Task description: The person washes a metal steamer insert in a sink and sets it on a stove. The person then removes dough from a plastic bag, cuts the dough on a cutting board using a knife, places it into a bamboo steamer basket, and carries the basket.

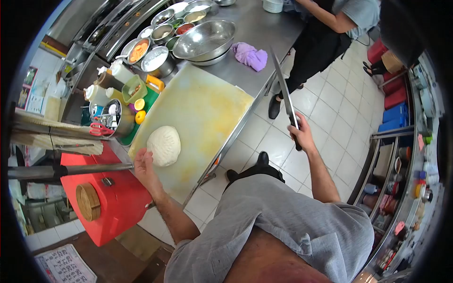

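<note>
My right hand [303,134] is wrapped round the black handle of a long knife [284,89]. Its blade points away from me, out over the tiled floor to the right of the table. A round, pale lump of dough [163,145] lies on the near left part of a large, yellow-stained cutting board [203,108]. Right at the dough's left edge is my left hand [146,170], its fingers loosely bent and apart, holding nothing.
Metal bowls [205,40] with ingredients line the back of the steel table, beside a purple cloth [250,55]. Left of the board stand squeeze bottles, a utensil pot [120,120] and lemons. A red cooler [111,188] sits near my left arm. Another person [321,47] stands at the far right.
</note>
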`<action>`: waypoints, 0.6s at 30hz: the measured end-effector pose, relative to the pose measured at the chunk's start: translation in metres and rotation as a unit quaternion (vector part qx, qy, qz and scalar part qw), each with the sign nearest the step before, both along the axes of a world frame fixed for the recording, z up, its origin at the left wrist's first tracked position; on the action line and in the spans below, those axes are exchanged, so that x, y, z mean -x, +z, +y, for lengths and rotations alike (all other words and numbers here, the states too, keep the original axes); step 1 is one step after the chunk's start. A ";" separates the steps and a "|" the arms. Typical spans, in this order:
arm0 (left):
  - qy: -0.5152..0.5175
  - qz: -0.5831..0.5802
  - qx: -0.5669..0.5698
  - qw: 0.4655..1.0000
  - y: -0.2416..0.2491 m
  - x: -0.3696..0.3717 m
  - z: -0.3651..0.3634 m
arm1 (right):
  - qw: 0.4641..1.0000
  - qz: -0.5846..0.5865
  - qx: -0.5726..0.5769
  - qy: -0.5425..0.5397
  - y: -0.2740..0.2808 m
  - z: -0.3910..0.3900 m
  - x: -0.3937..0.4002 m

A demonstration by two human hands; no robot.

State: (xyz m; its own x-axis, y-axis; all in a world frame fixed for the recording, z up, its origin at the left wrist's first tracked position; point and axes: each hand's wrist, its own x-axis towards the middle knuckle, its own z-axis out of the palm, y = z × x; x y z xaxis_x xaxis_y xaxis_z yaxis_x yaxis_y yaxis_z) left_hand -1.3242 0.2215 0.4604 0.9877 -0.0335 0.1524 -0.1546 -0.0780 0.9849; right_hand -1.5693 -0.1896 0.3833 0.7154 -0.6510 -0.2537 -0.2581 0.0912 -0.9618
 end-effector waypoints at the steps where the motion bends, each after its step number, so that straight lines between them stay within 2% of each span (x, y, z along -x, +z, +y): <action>1: 0.001 0.006 0.003 1.000 -0.001 -0.004 0.001 | 0.997 -0.017 0.076 -0.005 -0.005 0.001 -0.016; 2: 0.005 0.011 0.006 1.000 -0.003 -0.007 0.002 | 0.988 -0.034 0.152 -0.007 -0.017 -0.003 -0.033; 4: -0.022 0.002 -0.002 1.000 -0.010 -0.010 -0.002 | 0.937 -0.035 0.346 -0.014 -0.046 -0.019 -0.066; 5: -0.042 -0.007 -0.012 0.999 -0.011 -0.009 -0.007 | 0.936 -0.039 0.348 -0.016 -0.044 -0.025 -0.081; 7: -0.048 -0.003 -0.029 0.998 -0.006 -0.002 -0.016 | 0.939 0.056 0.339 -0.024 -0.041 -0.033 -0.114; 8: -0.054 0.006 -0.048 0.997 -0.004 0.004 -0.020 | 0.939 0.053 0.339 -0.021 -0.039 -0.039 -0.132; 13: -0.003 -0.012 -0.050 0.999 0.001 0.027 -0.021 | 0.937 0.111 0.330 -0.032 -0.034 -0.067 -0.211; 14: 0.014 -0.011 -0.067 0.998 0.000 0.030 -0.018 | 0.919 0.137 0.369 -0.023 -0.035 -0.070 -0.219; 18: 0.048 0.005 -0.064 0.997 0.001 0.038 -0.018 | 0.912 0.183 0.367 0.015 -0.025 -0.063 -0.207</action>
State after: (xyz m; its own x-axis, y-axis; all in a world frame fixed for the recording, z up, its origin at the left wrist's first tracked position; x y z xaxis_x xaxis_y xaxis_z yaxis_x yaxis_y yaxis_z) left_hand -1.3621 0.2035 0.4618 0.9888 0.0435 0.1429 -0.1302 -0.2181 0.9672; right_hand -1.3620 -0.2528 0.3578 0.6907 -0.7229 0.0174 -0.5661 -0.5555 -0.6091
